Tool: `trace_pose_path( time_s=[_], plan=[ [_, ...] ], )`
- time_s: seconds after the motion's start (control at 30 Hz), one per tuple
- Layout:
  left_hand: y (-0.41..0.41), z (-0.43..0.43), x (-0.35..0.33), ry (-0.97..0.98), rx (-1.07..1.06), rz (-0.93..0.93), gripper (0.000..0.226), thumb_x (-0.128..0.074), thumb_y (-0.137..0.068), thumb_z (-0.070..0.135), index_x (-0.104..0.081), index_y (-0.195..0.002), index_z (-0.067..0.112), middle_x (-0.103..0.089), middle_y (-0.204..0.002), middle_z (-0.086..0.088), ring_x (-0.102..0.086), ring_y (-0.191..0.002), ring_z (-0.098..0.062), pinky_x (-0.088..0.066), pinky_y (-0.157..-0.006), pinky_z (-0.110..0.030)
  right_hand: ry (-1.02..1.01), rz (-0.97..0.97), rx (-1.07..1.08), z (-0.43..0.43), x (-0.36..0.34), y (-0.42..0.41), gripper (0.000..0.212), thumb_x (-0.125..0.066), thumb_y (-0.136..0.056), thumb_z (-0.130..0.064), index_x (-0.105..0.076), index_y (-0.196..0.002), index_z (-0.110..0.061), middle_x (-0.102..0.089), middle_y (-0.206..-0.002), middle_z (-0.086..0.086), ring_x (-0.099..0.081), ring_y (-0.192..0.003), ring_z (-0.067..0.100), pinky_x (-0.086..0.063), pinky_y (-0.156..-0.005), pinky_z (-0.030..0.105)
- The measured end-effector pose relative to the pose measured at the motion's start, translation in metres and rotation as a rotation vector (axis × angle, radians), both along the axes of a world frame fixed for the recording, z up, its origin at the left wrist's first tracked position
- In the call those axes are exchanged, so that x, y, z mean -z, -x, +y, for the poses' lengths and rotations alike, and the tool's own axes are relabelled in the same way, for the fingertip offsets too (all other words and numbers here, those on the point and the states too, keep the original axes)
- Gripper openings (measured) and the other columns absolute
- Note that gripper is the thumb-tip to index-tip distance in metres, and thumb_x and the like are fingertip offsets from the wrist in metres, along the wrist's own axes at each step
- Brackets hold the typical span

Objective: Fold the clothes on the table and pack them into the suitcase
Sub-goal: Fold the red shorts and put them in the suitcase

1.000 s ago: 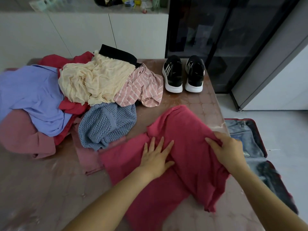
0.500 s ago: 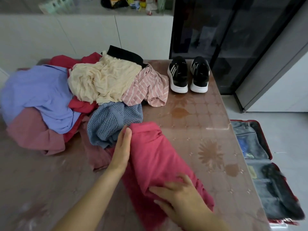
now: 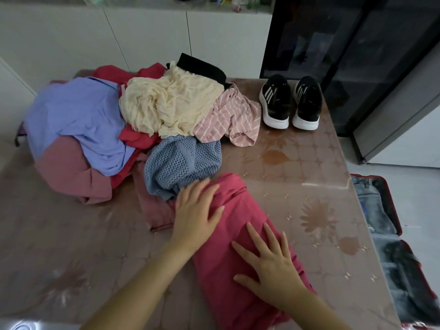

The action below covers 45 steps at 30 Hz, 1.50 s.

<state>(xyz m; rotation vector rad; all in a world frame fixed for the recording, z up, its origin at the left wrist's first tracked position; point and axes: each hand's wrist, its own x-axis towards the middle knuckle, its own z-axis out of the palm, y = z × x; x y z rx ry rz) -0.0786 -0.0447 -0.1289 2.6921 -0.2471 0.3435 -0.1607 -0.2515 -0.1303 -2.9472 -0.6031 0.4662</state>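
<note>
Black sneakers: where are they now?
Head view: the black sneakers stand at the far right corner of the table, beside the pink striped garment.

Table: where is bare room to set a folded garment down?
Bare: the strip between the black sneakers, the red garment and the right edge of the table; also the near-left corner below the clothes pile. Crowded: the far-left half.

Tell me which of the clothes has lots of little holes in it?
The blue knitted top, lying just beyond the left hand. It is an open mesh; the other clothes are solid cloth, plain or striped.
</note>
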Motion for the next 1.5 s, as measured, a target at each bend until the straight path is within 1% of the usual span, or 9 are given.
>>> trace_pose_path(
  time_s=[0.23,0.5,0.63,0.73,0.83,1.13,1.23,1.37,1.5],
  plan=[
    [-0.094,-0.050,-0.002,-0.243,0.175,0.379,0.041,-0.054,-0.091,0.044,-0.054,-0.127,0.025,-0.057,-0.125,-0.002,-0.054,-0.116,-0.027,-0.044,-0.093,-0.040,-0.042,-0.067,0.041,-0.006,0.007,-0.005,0.065,-0.032,-0.082,-0.077,-0.037,-0.139,-0.046,-0.041,-0.147,0.002,-0.051,-0.124,0.032,-0.019,-0.109,0.064],
    [-0.131,-0.040,-0.001,-0.002,0.114,0.576,0.034,-0.054,-0.091,0.045,-0.071,-0.091,0.015,-0.069,-0.093,-0.004,-0.062,-0.091,-0.024,-0.048,-0.080,-0.033,-0.170,-0.038,0.463,-0.043,0.006,-0.014,0.095,-0.002,-0.069,-0.085,-0.030,-0.144,-0.033,-0.054,-0.120,-0.006,-0.055,-0.111,0.016,-0.031,-0.102,0.036],
    [-0.137,-0.032,0.000,0.097,-0.113,0.636,0.045,-0.052,-0.093,0.035,-0.051,-0.056,0.009,-0.053,-0.060,-0.006,-0.061,-0.077,-0.032,-0.035,-0.061,-0.031,-0.203,0.016,0.496,-0.042,0.009,-0.020,0.096,-0.009,-0.070,-0.089,-0.044,-0.129,-0.023,-0.070,-0.092,-0.001,-0.065,-0.092,0.025,-0.034,-0.092,0.035],
    [-0.144,-0.030,-0.002,0.270,-0.334,0.683,0.038,-0.052,-0.092,0.027,-0.058,-0.066,0.000,-0.063,-0.081,-0.016,-0.062,-0.087,-0.033,-0.041,-0.069,-0.032,-0.265,-0.022,0.512,-0.040,0.010,-0.020,0.051,-0.047,-0.087,-0.062,-0.053,-0.111,-0.017,-0.070,-0.085,0.002,-0.065,-0.088,0.030,-0.035,-0.085,0.035],
    [-0.147,-0.031,-0.004,0.395,-0.438,0.647,0.034,-0.050,-0.092,0.025,-0.062,-0.083,-0.005,-0.064,-0.094,-0.019,-0.061,-0.095,-0.033,-0.037,-0.069,-0.030,-0.300,0.001,0.556,-0.044,0.010,-0.015,0.040,-0.048,-0.087,-0.058,-0.049,-0.092,-0.018,-0.067,-0.076,0.001,-0.064,-0.085,0.029,-0.034,-0.079,0.034],
    [-0.037,-0.047,-0.024,0.059,0.136,0.071,0.034,-0.049,-0.088,0.041,-0.057,-0.114,0.020,-0.055,-0.121,-0.001,-0.049,-0.112,-0.021,-0.043,-0.095,-0.041,-0.217,-0.069,0.840,-0.079,0.019,0.000,0.033,-0.054,-0.090,-0.047,-0.050,-0.086,-0.015,-0.070,-0.076,0.014,-0.066,-0.083,0.036,-0.040,-0.084,0.041],
    [0.052,-0.063,-0.003,-0.094,0.224,0.247,0.056,-0.040,-0.085,0.062,-0.046,-0.131,0.031,-0.037,-0.147,-0.006,-0.031,-0.136,-0.029,-0.035,-0.101,-0.050,-0.175,-0.082,0.893,-0.075,0.016,0.001,0.034,-0.050,-0.092,-0.049,-0.052,-0.092,-0.015,-0.070,-0.082,0.014,-0.066,-0.087,0.033,-0.037,-0.087,0.040],
    [0.093,-0.078,0.018,-0.053,0.340,0.640,0.078,0.001,-0.078,0.076,-0.005,-0.149,0.043,0.035,-0.150,0.004,0.038,-0.136,-0.022,0.008,-0.115,-0.055,-0.137,-0.095,0.914,-0.061,0.005,0.008,0.033,-0.042,-0.095,-0.049,-0.039,-0.085,-0.018,-0.070,-0.082,0.008,-0.066,-0.087,0.030,-0.033,-0.087,0.037],
    [0.061,-0.076,0.013,-0.131,0.375,0.625,0.084,0.015,-0.075,0.069,-0.013,-0.148,0.041,0.016,-0.158,0.007,0.028,-0.142,-0.020,0.014,-0.115,-0.051,-0.147,0.060,0.873,-0.049,-0.001,0.028,0.027,-0.035,-0.098,-0.043,-0.036,-0.087,-0.019,-0.070,-0.097,0.006,-0.064,-0.097,0.027,-0.036,-0.081,0.035]
  ],
)
